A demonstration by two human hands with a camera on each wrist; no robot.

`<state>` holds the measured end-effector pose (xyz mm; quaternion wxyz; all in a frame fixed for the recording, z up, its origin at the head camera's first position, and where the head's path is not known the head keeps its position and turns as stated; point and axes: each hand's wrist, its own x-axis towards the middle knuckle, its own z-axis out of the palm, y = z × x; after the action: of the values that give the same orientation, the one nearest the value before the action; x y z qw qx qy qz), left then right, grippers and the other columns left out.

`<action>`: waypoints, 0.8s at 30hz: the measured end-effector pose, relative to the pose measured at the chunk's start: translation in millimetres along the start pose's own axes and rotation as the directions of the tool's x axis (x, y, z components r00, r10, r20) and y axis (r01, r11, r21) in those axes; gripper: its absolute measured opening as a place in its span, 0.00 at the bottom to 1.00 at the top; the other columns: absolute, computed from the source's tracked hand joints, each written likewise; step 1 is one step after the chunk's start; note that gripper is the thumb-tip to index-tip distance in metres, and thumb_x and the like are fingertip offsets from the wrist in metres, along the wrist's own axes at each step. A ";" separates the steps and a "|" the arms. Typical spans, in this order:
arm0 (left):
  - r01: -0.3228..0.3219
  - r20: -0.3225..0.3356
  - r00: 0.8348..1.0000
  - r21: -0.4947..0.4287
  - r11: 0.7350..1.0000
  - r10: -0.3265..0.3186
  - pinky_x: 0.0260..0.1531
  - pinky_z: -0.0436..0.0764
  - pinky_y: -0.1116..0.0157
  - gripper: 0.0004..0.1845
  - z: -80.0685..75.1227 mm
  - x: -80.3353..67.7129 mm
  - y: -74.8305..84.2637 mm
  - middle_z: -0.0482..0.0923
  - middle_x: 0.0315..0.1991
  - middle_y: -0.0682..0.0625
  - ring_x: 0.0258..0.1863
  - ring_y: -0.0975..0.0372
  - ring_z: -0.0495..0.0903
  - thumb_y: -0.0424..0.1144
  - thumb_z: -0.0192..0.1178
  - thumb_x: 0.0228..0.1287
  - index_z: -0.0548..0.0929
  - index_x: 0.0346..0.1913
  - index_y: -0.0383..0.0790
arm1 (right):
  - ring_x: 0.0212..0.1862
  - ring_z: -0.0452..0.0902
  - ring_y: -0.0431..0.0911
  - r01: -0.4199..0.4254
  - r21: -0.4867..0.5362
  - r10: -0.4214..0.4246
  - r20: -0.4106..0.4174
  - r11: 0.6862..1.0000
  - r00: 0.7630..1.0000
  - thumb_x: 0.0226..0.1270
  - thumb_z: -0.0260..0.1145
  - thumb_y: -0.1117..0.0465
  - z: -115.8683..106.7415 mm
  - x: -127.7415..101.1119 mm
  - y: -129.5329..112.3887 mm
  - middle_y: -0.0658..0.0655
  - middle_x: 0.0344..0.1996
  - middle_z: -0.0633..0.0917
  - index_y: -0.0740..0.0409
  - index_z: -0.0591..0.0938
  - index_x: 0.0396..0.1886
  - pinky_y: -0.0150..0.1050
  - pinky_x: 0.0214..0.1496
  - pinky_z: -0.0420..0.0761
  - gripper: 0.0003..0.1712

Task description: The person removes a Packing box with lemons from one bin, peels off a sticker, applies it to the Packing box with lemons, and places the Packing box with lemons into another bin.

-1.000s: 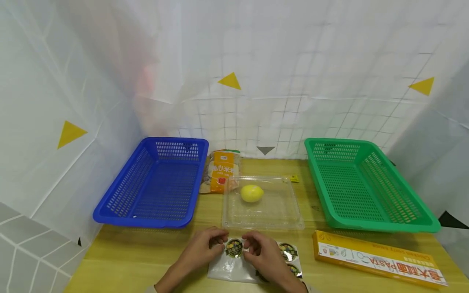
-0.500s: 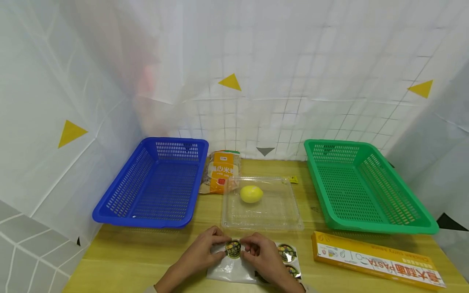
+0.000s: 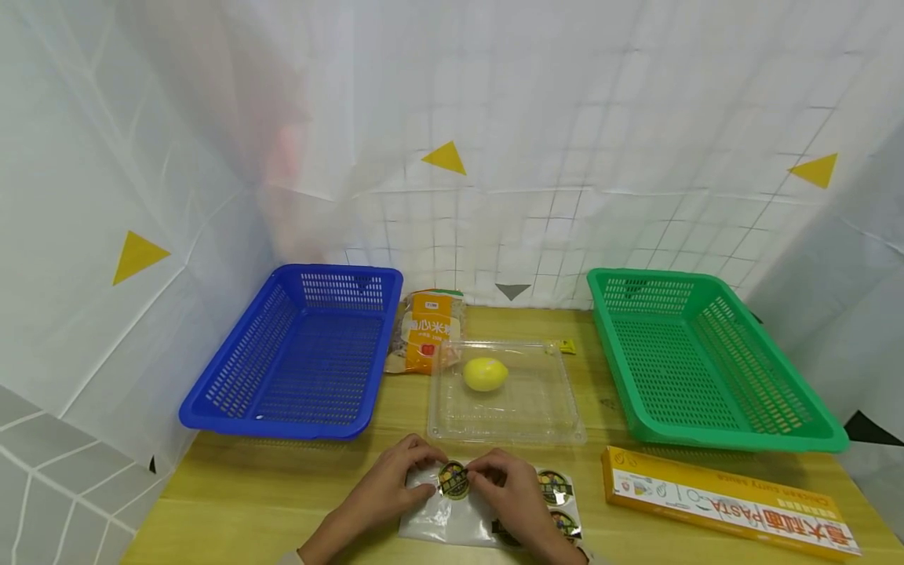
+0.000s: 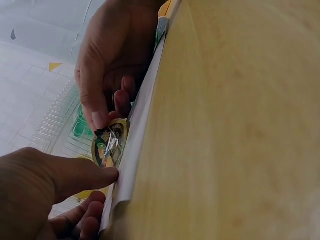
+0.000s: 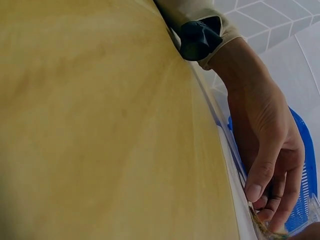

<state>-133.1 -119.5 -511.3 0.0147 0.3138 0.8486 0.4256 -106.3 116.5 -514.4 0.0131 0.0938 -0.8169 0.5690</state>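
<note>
Round dark sticker with a printed fruit motif [image 3: 453,481]: thin, shiny, at the left part of a glossy white sheet [image 3: 434,524] bearing further round stickers [image 3: 554,486]. Right hand [image 3: 512,496] pinches the sticker's right edge between thumb and index finger. Left hand [image 3: 391,485], fingers bent, is at the left edge; cannot tell whether it grips or only touches. Surface: smooth table with pale yellow wood grain [image 3: 240,502].

Beyond the sheet: clear, shallow plastic tray [image 3: 533,402] with a smooth, oval yellow lemon [image 3: 485,374]. Perforated plastic baskets, blue [image 3: 282,429] and green [image 3: 734,437], flank it; long yellow-orange cardboard box [image 3: 730,502] at right.

Compared with half a second ago: right thumb and index tips, then apart, now meet; tray, lemon and baskets unchanged.

Obscured: right hand and forearm cover part of the sheet; sticker lettering too small to read. Right wrist view cuts the sticker off at its lower border (the left wrist view shows it better).
</note>
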 end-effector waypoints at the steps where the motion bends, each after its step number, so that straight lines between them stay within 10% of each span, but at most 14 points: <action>1: -0.001 0.000 1.000 -0.003 1.000 0.001 0.47 0.81 0.65 0.21 0.1 0.1 -0.1 0.77 0.43 0.54 0.43 0.63 0.77 0.25 0.73 0.55 0.86 0.53 0.41 | 0.31 0.77 0.40 -0.008 0.011 0.008 -0.003 1.000 1.000 0.64 0.75 0.67 -0.3 0.2 0.4 0.46 0.30 0.85 0.55 0.91 0.35 0.32 0.33 0.79 0.04; 24: 0.014 -0.083 0.996 -0.096 0.995 -0.022 0.41 0.85 0.65 0.11 -3.2 2.2 3.9 0.84 0.44 0.50 0.40 0.65 0.81 0.27 0.68 0.66 0.87 0.50 0.34 | 0.30 0.79 0.42 -0.144 0.124 0.143 0.020 0.982 0.990 0.65 0.77 0.60 -11.4 0.4 -19.9 0.52 0.30 0.87 0.61 0.90 0.35 0.31 0.32 0.79 0.07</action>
<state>-133.7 -118.9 -506.0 -0.0022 0.2871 0.8300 0.4783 -104.3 120.4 -492.0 -0.0383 0.0383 -0.7843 0.6180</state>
